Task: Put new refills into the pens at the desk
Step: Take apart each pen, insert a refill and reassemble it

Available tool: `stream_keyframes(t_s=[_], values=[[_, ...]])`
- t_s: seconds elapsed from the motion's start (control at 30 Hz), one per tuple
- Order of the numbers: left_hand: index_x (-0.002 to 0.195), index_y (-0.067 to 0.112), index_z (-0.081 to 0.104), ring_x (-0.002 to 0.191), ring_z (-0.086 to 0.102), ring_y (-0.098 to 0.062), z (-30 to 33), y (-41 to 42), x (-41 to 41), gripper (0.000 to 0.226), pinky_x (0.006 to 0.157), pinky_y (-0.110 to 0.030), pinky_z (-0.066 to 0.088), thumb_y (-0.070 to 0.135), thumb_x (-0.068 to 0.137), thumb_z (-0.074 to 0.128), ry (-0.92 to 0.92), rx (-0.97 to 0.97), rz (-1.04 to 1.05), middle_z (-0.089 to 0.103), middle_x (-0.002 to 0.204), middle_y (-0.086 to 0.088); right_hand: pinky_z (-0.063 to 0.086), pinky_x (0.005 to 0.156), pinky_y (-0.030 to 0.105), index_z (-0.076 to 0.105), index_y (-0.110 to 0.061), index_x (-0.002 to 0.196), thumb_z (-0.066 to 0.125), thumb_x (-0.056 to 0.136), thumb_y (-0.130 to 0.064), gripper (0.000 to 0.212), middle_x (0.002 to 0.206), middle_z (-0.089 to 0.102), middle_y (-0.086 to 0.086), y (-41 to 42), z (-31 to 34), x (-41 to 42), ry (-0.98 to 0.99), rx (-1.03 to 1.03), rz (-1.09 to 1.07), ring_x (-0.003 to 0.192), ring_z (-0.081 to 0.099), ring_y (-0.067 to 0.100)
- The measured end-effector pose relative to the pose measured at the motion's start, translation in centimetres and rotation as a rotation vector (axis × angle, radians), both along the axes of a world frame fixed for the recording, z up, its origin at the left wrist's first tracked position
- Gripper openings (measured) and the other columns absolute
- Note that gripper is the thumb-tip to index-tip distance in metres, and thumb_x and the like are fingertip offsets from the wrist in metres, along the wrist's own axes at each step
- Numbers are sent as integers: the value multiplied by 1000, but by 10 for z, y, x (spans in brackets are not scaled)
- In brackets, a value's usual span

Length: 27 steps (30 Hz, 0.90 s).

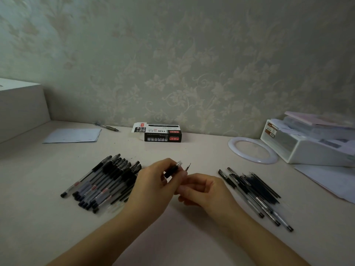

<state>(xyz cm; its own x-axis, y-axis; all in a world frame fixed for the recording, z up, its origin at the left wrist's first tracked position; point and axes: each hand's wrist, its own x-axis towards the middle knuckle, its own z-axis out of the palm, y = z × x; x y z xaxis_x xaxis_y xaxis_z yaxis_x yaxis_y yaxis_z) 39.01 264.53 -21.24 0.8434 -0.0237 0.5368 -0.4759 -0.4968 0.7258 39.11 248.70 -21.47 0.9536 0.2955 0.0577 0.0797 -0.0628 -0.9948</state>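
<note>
Far left: white box (21, 104) against the wall, on the desk (172, 237). Just right of it, a flat sheet of paper (73, 135), w/ a lone pen (106, 127) beyond its far corner.

Left-centre: pile of capped black gel pens (99, 181), lying roughly parallel, tips toward the wall, overlapping each other.

Centre back: open black/white refill carton (159, 133), flap up on its left end, near the wall.

Centre front: left hand (151, 191) above the desk, fingers curled round a pen barrel (172, 169); thumb and forefinger pinch its dark grip section, clear threaded end pointing up-right. Right hand (201, 189) just beside, touching the left at the fingertips; fingers curled, pinching a thin metal-tipped piece (188, 167), prob. the pen's nose cone or refill tip — cannot tell which, blurred. The tip stands just right of the barrel's open end, not inside it.

Right-centre: second heap of pens and loose dark refills (255, 191), fanned toward the near edge.

Right back: white ring (253, 150) flat on the desk, then a white plastic organiser (307, 148) w/ papers stacked in it; more loose sheets (326, 179) in front.
</note>
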Motion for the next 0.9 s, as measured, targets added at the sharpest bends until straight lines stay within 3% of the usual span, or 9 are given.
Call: stream_keyframes(t_s=[0.23,0.4,0.5,0.6,0.7,0.77,0.83,0.9], values=[[78,30,65,56,57,-22,-3,-1,0,9,56,-36,53,30,87,64,77,-57,-67,66,75,10,56,69,21,74,-10,99,69,88,-15,13,91,77,11,2,-3,2,50,39,15,75,72,16],[84,26,64,56,49,-5,-4,1,2,4,54,-14,39,27,88,63,39,55,-64,63,71,10,55,69,21,73,-8,96,64,92,-8,10,89,75,16,0,-5,5,66,122,-43,74,70,17],[77,22,61,55,48,-6,-5,3,5,10,53,-13,37,22,86,66,37,86,-22,60,66,10,54,73,22,72,-7,100,64,91,-10,13,94,75,15,-1,-5,5,103,151,10,80,70,18],[75,25,60,53,48,-6,-6,6,6,13,51,-13,38,19,82,69,21,76,-5,59,67,13,54,77,23,73,-11,103,65,90,-27,22,98,75,11,1,-5,4,109,151,45,84,70,17],[79,31,60,55,50,-4,-6,5,4,18,52,-11,39,18,78,72,-3,123,-42,60,73,18,54,75,22,74,-11,98,68,84,-31,25,89,73,8,1,-8,6,104,175,11,80,69,16],[84,34,60,58,52,-1,-7,5,5,20,54,-9,40,23,76,76,-11,125,-56,61,78,20,54,74,23,74,-12,94,63,92,-25,17,84,73,8,1,-9,7,89,164,-31,78,69,16],[88,38,59,60,52,2,-9,6,6,21,56,-9,40,43,75,75,18,117,-51,61,78,19,55,71,24,71,-11,90,56,97,-24,21,83,74,9,-1,-9,10,42,150,-143,75,70,17],[93,41,58,64,53,2,-11,8,8,26,59,-8,40,61,76,60,41,159,-37,60,81,19,56,67,22,65,-7,90,51,100,-22,23,83,75,10,-7,-5,14,-34,180,-307,73,71,19]])
